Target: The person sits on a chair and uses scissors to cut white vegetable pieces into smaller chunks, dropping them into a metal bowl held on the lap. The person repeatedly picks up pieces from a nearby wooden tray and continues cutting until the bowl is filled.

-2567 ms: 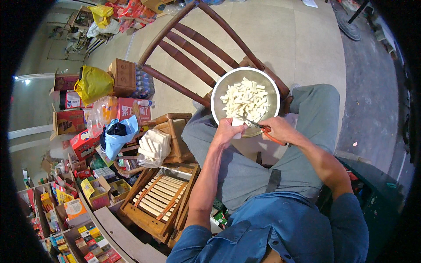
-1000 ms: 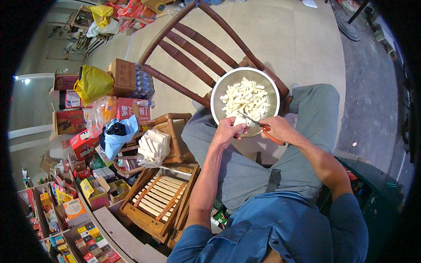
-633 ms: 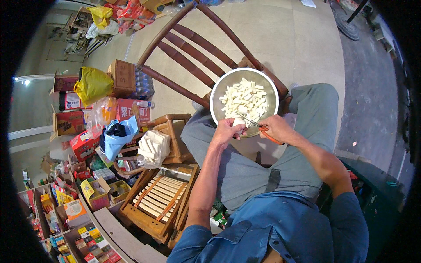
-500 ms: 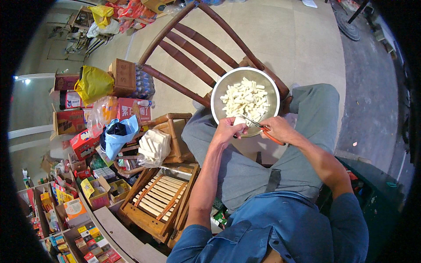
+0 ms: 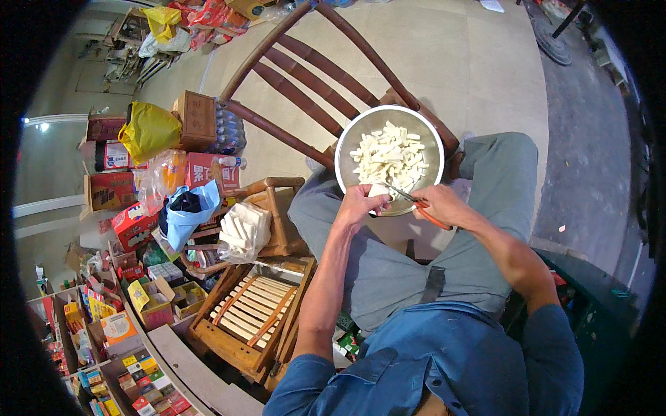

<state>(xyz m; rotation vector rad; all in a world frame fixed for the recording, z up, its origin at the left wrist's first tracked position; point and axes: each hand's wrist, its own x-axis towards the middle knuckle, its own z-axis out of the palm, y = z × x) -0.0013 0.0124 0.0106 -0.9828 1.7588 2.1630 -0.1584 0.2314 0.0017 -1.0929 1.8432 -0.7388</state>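
Note:
A steel bowl (image 5: 339, 182) stands on a brown wooden chair (image 5: 316, 80) in front of my knees. Many short, whitish cut strips (image 5: 390, 154) are heaped inside it. Over the bowl's near rim, my left hand (image 5: 357, 206) pinches a small white block (image 5: 379, 190) whose exact kind I cannot tell. My right hand (image 5: 447, 203) is wrapped round the orange-red handles of a pair of scissors (image 5: 435, 218). Their blades point left, touching or very close to the block. To my left lies a clear plastic bag (image 5: 245, 231) of similar white slabs.
A slatted wooden folding chair (image 5: 253, 312) stands at my left, near a bamboo seat (image 5: 277, 215). Beyond them are stacked cartons (image 5: 111, 192), a yellow bag (image 5: 149, 132) and a light blue bag (image 5: 191, 218). Shelves of small boxes (image 5: 149, 385) fill the lower left.
Both hands stay at the bowl's near rim with the scissors and the white block. The view has shifted very slightly; nothing else visibly differs.

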